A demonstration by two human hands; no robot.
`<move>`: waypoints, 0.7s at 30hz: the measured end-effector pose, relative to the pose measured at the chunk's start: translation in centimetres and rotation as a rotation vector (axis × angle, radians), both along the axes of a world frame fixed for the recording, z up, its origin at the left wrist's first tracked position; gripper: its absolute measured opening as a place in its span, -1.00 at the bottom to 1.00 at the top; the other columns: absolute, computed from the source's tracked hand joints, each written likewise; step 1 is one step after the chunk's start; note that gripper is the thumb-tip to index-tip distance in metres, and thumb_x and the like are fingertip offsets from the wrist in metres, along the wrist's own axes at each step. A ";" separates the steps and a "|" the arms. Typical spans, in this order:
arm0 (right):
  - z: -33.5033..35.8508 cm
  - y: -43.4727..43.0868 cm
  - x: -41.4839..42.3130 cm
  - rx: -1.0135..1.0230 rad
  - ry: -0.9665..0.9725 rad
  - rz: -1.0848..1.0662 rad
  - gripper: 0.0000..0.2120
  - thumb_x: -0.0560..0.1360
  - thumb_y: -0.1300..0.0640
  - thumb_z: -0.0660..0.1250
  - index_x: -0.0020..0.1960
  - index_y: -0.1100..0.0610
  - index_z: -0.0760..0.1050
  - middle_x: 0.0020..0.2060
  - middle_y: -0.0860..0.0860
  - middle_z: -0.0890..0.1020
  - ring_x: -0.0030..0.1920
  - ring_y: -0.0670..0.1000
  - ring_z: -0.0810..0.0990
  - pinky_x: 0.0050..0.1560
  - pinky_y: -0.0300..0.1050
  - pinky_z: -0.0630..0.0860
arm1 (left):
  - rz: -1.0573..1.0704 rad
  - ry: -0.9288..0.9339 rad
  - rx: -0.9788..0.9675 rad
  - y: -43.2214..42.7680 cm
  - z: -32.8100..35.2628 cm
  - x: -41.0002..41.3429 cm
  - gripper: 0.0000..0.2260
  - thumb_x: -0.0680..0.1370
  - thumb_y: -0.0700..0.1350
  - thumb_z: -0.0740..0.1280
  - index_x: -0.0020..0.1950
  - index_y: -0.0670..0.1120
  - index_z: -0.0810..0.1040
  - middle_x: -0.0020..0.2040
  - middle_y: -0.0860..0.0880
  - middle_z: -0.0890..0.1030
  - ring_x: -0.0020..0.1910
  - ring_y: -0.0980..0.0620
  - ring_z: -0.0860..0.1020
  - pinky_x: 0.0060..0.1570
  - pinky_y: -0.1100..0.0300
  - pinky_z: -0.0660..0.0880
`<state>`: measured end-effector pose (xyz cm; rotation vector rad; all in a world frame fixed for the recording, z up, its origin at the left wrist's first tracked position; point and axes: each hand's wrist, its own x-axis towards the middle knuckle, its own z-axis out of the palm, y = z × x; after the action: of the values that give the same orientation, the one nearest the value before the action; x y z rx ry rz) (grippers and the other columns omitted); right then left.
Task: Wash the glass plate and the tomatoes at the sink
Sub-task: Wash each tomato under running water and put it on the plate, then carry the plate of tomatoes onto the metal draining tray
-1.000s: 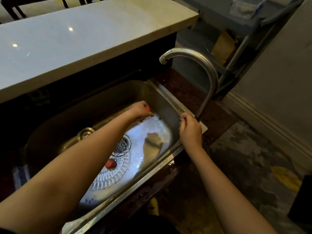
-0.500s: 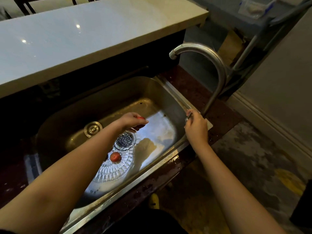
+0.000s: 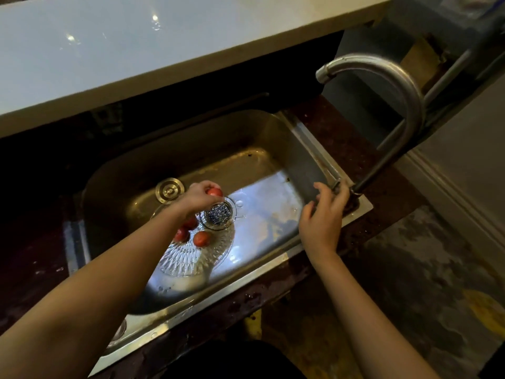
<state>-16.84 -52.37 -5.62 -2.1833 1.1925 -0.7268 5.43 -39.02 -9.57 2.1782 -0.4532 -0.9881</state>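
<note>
A patterned glass plate [image 3: 188, 259] lies flat in the steel sink [image 3: 303, 165], near its front wall. Three tomatoes [image 3: 201, 238] rest on the plate's far part, one half hidden by my forearm. My left hand [image 3: 200, 199] hovers over the plate's far edge and the drain strainer [image 3: 218, 214], shut on another small red tomato [image 3: 214, 192]. My right hand [image 3: 323, 217] is at the sink's right rim, fingertips on the small tap handle [image 3: 335, 184] at the base of the curved steel tap [image 3: 396, 86]. No water runs from the spout.
A round overflow cap [image 3: 169, 190] sits on the sink's back wall. A pale stone counter [image 3: 136, 45] overhangs the far side. Dark wet worktop [image 3: 363, 149] surrounds the sink. To the right are a metal rack [image 3: 448, 72] and stained floor [image 3: 426, 269].
My left hand has pulled back from the sink's right part towards the drain and plate, still holding a tomato. More tomatoes show on the plate. My right hand stays at the tap handle.
</note>
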 end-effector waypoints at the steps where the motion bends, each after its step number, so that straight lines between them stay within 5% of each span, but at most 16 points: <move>1: -0.1 0.2 0.2 -0.012 -0.005 -0.013 -0.64 0.53 0.31 0.16 0.32 0.19 0.37 0.48 0.23 0.08 0.35 0.16 0.35 0.16 -0.09 0.44 | 0.025 0.014 0.012 0.9 -0.7 0.3 -0.73 0.44 -0.16 0.43 0.10 -0.04 0.49 0.22 -0.21 0.44 0.09 -0.11 0.49 -0.06 0.15 0.47; 5: -0.5 2.1 1.2 -0.105 -0.005 0.002 -0.60 0.49 0.31 0.19 0.32 0.16 0.37 0.52 0.14 0.10 0.41 0.11 0.24 0.16 -0.24 0.28 | 0.114 0.025 0.082 4.4 -3.2 0.7 -0.63 0.44 -0.15 0.42 0.22 -0.09 0.45 0.21 -0.20 0.46 0.07 -0.12 0.46 0.02 0.06 0.40; 9: -1.5 4.7 4.3 0.027 0.054 0.364 -0.64 0.49 0.32 0.19 0.26 0.17 0.44 0.41 0.09 0.38 0.32 0.09 0.37 0.19 -0.19 0.35 | 0.149 -0.095 0.092 6.6 -5.3 0.7 -0.67 0.45 -0.18 0.41 0.19 -0.11 0.49 0.26 -0.23 0.41 0.17 -0.22 0.44 0.10 0.01 0.43; 13: -4.2 4.7 8.7 0.184 0.412 0.623 -0.62 0.51 0.23 0.18 0.32 0.15 0.40 0.24 0.16 0.54 0.23 0.20 0.44 0.23 0.00 0.37 | 0.110 -0.248 0.113 7.4 -6.9 0.5 -0.62 0.46 -0.14 0.40 0.26 -0.06 0.46 0.25 -0.20 0.43 0.19 -0.19 0.43 0.20 -0.04 0.39; 21: -12.6 4.7 13.1 0.524 0.849 0.643 -0.63 0.54 0.16 0.17 0.33 0.18 0.27 0.24 0.21 0.50 0.22 0.24 0.48 0.16 0.02 0.44 | -0.042 -0.402 0.185 7.8 -10.3 -0.2 -0.61 0.43 0.04 0.40 0.25 0.15 0.47 0.32 0.00 0.41 0.33 -0.12 0.23 0.35 -0.12 0.08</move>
<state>-3.75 -47.64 -18.22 -2.2157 0.7765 0.7640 5.27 -31.17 -19.92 2.5550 -0.6141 -0.6289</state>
